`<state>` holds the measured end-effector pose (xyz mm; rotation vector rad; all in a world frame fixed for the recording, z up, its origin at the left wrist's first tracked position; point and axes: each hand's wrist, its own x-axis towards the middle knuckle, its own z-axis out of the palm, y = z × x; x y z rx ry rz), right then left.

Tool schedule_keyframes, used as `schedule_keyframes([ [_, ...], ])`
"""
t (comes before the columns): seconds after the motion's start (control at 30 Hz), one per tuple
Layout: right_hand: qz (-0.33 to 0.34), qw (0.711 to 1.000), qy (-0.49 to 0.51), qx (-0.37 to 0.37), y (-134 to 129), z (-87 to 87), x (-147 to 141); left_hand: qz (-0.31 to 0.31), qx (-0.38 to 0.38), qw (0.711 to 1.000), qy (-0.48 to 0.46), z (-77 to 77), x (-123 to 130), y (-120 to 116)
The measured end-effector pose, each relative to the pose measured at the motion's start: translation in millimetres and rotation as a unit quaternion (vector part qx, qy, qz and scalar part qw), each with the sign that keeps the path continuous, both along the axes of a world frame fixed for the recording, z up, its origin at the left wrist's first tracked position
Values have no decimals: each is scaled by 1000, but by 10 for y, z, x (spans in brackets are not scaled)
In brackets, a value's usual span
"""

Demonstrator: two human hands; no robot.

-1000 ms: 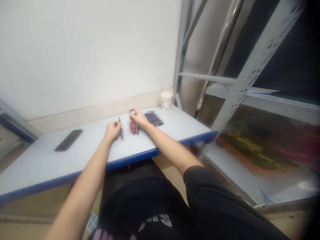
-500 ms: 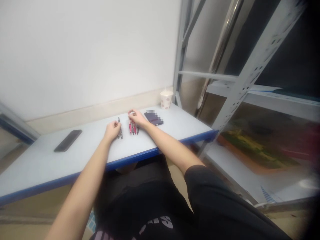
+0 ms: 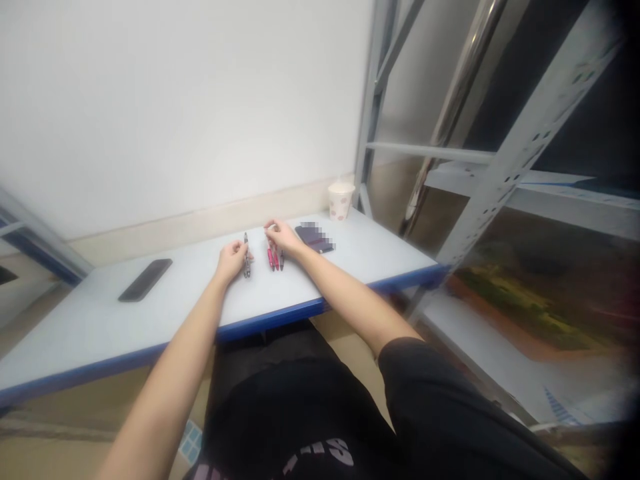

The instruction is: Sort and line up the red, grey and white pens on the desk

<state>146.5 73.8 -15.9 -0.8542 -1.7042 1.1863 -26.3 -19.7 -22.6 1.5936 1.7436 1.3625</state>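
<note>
My left hand (image 3: 233,260) rests on the table, its thumb and fingers pinched on dark pens (image 3: 247,268) that point away from me. A little to the right, my right hand (image 3: 283,236) is closed over the upper ends of a small row of pens. In that row I see red pens (image 3: 271,257) and a dark pen (image 3: 281,261), lying side by side with their near ends toward me. The right fingertips hide the far ends, so exactly how many pens they grip is unclear. A narrow strip of tabletop separates the two groups.
A dark phone (image 3: 145,280) lies on the white table (image 3: 190,303) at left. Right of my right hand is a dark notebook-like item (image 3: 315,239), partly pixelated. A paper cup (image 3: 341,201) stands at the back corner by the wall. Metal shelving (image 3: 520,153) rises at right.
The camera view has turned slightly left, shifting everything rightward. The dark pens at my left hand now lie closer together. My right hand stays over its row.
</note>
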Motion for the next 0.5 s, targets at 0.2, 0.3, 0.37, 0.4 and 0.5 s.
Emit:
schedule_keyframes([
  [0.2,-2,1000,2,4,-27,4,-4,-8,-3,1000,-28,8,6,-8],
  [0.3,-13,1000,-20,12,-22,-11,-10,2,-4,999,-42,9,-25,3],
  [0.37,-22,998,-52,35,-10,-27,-15,10,-4,998,-61,9,-41,21],
  [0.4,-25,996,-73,49,-1,-35,-17,13,-3,997,-73,11,-44,31],
  [0.5,-29,989,-123,83,44,-60,-25,14,-1,993,-117,31,-36,47],
])
